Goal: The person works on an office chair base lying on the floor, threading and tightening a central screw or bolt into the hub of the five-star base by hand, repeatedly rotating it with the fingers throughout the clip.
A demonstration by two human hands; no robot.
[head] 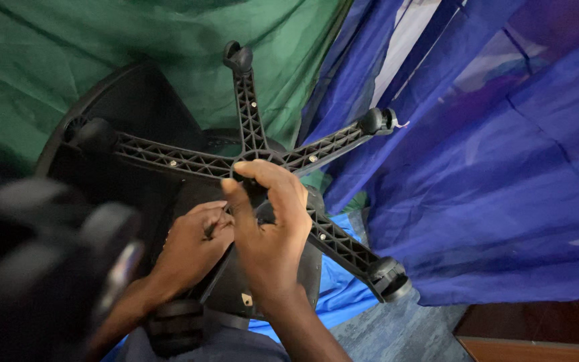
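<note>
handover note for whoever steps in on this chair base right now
Right hand: closed around the hub of the black star base.
Left hand: fingers at the mechanism just under the hub, grip unclear.
Chair lies upturned, seat against the green cloth, blue cloth to the right.
Done: base is on, casters fitted.
Left: can't tell; check the hub.

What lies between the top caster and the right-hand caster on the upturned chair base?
In the head view, no spoke or caster lies between the top caster and the right-hand caster; only green cloth shows behind that gap.
</note>
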